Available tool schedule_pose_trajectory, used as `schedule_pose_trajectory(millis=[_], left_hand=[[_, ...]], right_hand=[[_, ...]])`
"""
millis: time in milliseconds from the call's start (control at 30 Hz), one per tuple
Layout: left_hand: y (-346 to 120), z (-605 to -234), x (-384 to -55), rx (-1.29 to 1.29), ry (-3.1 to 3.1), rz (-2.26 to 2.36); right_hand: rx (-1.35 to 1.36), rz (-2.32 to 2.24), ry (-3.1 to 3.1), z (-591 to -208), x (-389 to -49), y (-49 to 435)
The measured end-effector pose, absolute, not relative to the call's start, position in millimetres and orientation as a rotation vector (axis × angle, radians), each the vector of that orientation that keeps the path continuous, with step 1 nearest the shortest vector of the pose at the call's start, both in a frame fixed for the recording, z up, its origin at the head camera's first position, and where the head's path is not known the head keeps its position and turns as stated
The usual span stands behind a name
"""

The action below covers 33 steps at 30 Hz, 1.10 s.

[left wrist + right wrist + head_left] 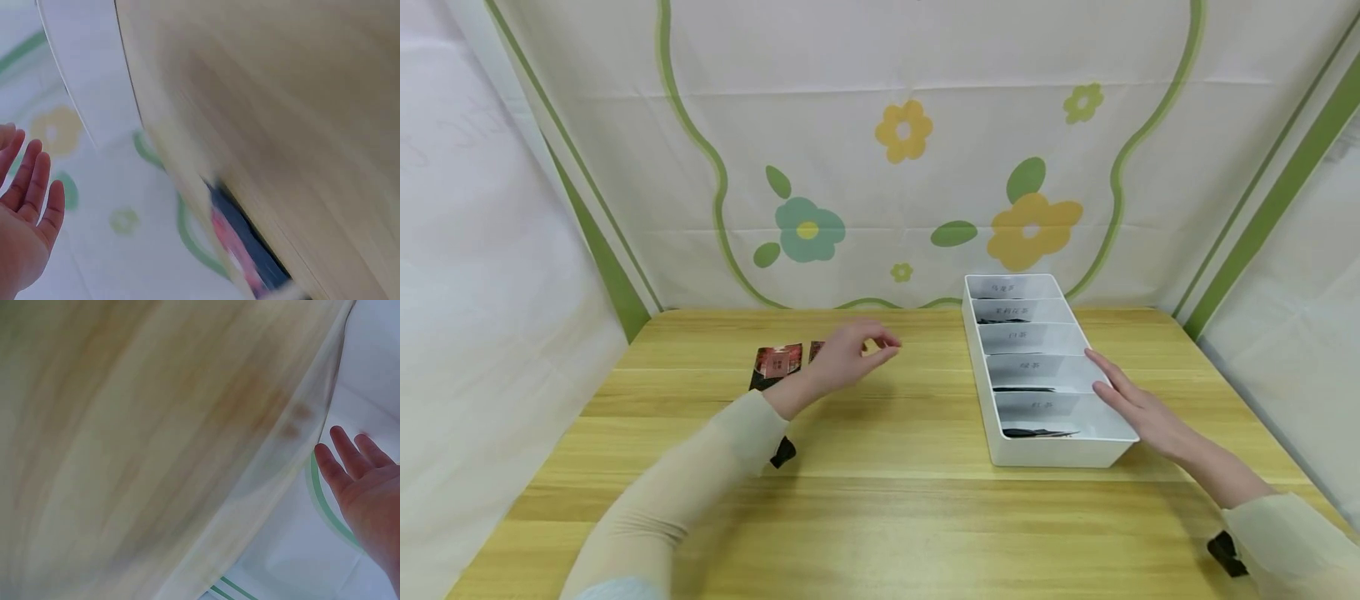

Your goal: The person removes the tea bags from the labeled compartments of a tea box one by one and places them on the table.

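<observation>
A white divided box [1052, 454] stands on the right of the table, its several compartments marked with handwritten labels. Dark flat packets [1037, 432] lie low in the nearest compartment, and others show in some compartments behind. My right hand [1142, 408] rests along the box's right side, fingers fairly straight at the rim. To the left of the box, my left hand [853, 354] hovers over the table with loosely bent fingers and nothing in them. Beside it lies a red and black packet [777, 363]; a second packet [816, 349] is mostly hidden behind this hand.
The wooden table [880, 533] ends at a white cloth backdrop [850, 100] with printed flowers, just behind the box. White cloth [1300, 275] also hangs at both sides. Dark wrist-worn pieces [782, 452] show under the sleeves.
</observation>
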State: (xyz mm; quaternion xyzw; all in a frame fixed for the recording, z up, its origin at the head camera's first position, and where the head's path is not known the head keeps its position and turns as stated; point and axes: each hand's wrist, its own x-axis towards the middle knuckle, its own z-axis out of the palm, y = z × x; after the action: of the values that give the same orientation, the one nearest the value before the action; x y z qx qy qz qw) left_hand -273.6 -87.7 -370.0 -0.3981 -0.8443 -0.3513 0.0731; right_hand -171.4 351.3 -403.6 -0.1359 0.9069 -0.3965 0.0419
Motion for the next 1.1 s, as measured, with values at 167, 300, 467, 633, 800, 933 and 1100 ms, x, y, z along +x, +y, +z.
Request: schedule_pose_trajectory(millis=[167, 300, 467, 633, 800, 933, 1100], left_hand=[[-58.4, -369.3, -256.8, -1.310, -2.521, -1.123], [-34.7, -367.3, -247.2, -1.398, -2.521, -1.109], [-10.0, -366.1, -239.7, -1.485, -2.502, -1.085], [9.2, -365.9, -233.8, -1.575, -2.451, -1.088], [24.6, -364.8, -225.4, -1.705, -2.430, -1.096], [32.4, -364.9, -218.5, -1.815, -2.441, -1.056], [38.9, -369.3, -217.0, -1.935, -2.408, -1.004]], right_hand=[[-0.410, -1.201, 2.784, -403.8, -171.4, 352.1], [-0.396, -1.195, 2.789, -403.6, -170.9, 352.2], [-0.389, -1.191, 2.785, -403.5, -170.2, 351.8], [-0.392, -1.192, 2.786, -403.4, -170.4, 351.4], [-0.389, -1.204, 2.786, -403.9, -170.4, 351.1], [-0.393, -1.213, 2.780, -403.7, -170.7, 350.8], [-0.396, -1.220, 2.779, -403.8, -170.9, 350.8]])
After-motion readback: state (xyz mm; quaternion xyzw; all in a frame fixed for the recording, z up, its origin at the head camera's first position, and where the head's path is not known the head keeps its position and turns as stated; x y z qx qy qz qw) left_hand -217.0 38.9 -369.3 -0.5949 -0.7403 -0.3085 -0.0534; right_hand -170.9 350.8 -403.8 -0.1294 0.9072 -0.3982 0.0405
